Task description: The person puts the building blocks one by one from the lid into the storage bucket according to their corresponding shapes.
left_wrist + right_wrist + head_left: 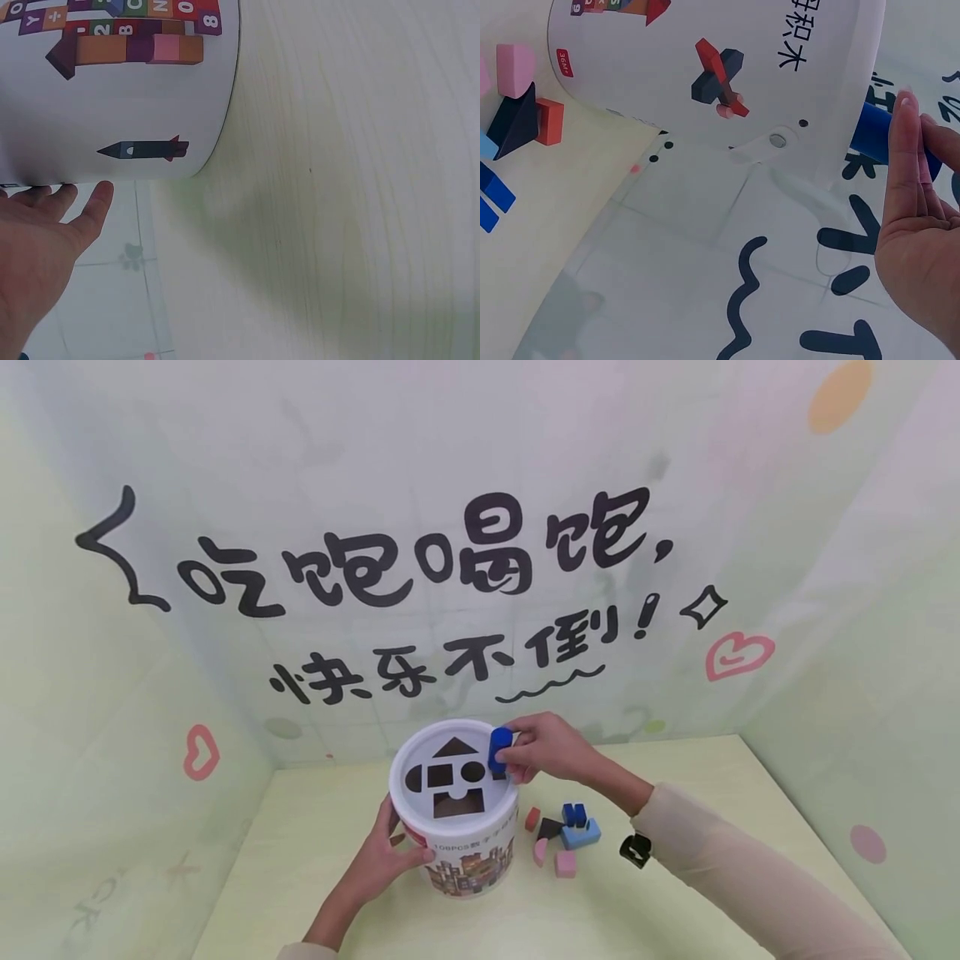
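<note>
A blue cylinder block (499, 743) is pinched upright between the thumb and fingers of my right hand (551, 747), over the right edge of a bucket lid (420, 752). The lid has several cut-out holes: a triangle, a square, a circle and others; my right hand and the block partly cover one at the right. Below it is the white printed bucket (472, 839), standing on the table. My left hand (378, 860) grips the bucket's left side, thumb toward the front. In the right wrist view, the cylinder (872, 133) sticks out past my fingers beside the bucket's rim.
Right of the bucket lie several loose blocks: a light blue block (582, 835), dark blue pieces (574, 814), a black triangle (550, 829), a red block (532, 818) and pink ones (566, 864). Printed walls enclose the pale wooden table (637, 910) at the back and sides.
</note>
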### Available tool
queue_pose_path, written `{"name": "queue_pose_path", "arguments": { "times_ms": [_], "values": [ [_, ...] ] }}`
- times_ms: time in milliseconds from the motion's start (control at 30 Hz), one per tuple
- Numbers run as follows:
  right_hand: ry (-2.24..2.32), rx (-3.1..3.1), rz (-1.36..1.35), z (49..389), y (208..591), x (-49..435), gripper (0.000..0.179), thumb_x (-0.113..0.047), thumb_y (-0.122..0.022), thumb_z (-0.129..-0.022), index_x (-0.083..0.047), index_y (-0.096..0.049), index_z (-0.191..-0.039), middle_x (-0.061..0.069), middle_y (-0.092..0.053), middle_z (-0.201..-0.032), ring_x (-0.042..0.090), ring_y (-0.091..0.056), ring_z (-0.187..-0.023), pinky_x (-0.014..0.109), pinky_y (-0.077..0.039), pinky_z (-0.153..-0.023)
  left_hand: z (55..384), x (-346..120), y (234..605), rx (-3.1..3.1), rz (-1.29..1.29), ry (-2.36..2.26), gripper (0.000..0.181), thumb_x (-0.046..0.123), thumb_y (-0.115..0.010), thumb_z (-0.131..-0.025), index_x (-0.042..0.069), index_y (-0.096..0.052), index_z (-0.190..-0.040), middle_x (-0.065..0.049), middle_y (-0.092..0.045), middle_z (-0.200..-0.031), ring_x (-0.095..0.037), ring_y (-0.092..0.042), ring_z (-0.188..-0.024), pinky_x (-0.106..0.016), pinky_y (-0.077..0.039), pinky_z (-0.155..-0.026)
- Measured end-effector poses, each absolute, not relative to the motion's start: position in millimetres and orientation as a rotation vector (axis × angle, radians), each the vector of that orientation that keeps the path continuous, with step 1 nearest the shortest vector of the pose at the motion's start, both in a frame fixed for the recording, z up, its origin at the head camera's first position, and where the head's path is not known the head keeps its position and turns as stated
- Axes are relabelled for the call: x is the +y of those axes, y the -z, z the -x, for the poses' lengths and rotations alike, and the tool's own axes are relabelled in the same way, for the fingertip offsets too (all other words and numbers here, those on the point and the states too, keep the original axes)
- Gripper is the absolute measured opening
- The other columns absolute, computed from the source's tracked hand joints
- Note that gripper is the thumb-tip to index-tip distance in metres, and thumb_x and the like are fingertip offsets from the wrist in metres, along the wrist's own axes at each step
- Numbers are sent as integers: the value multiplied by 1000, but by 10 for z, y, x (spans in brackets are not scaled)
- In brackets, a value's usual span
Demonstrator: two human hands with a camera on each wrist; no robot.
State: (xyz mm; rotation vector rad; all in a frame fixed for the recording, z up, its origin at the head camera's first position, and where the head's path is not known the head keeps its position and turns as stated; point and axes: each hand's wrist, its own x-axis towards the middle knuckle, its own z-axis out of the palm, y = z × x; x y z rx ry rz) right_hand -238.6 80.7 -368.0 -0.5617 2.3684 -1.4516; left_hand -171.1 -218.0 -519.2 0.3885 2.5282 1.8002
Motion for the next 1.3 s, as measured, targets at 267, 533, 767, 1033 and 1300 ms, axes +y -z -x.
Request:
{"name": "queue_pose_path", "arguments": {
  "times_ms": [267, 533, 767, 1033, 1300],
  "values": [
    [1471, 2334, 564, 2397, 3746, 715, 39, -11, -72, -87, 0, -62, -123, 8, -71, -72, 18, -67, -59, 39, -60, -60, 1716, -2186, 5187, 2524, -386, -1796, 113, 17, -85, -73, 24, -9, -156, -17, -25, -158, -44, -26, -143, -63, -39, -103],
    [1470, 2328, 569, 2394, 3753, 657, 39, -12, -72, -87, 0, -63, -122, 8, -71, -73, 18, -68, -59, 34, -60, -59, 1712, -2183, 5187, 2519, -381, -1799, 113, 17, -85, -73, 26, -9, -156, -16, -26, -158, -44, -26, -143, -63, -39, -103],
    [1468, 2339, 595, 2385, 3777, 606, 36, -12, -73, -86, 0, -64, -119, 7, -70, -71, 18, -68, -58, 33, -59, -57, 1713, -2188, 5202, 2521, -404, -1806, 113, 17, -85, -73, 24, -9, -157, -17, -25, -158, -45, -26, -142, -64, -39, -102],
    [1464, 2351, 609, 2364, 3764, 508, 41, -12, -73, -86, 2, -62, -123, 6, -71, -70, 17, -68, -57, 32, -59, -55, 1710, -2187, 5195, 2519, -383, -1799, 112, 17, -84, -74, 23, -8, -157, -18, -24, -159, -45, -25, -143, -63, -39, -102],
    [1436, 2366, 604, 2369, 3777, 443, 40, -13, -73, -87, 0, -62, -122, 4, -70, -69, 18, -68, -58, 31, -59, -57, 1703, -2181, 5175, 2517, -353, -1786, 112, 17, -84, -75, 24, -8, -157, -17, -23, -159, -45, -25, -143, -62, -39, -103]
  ]
}}
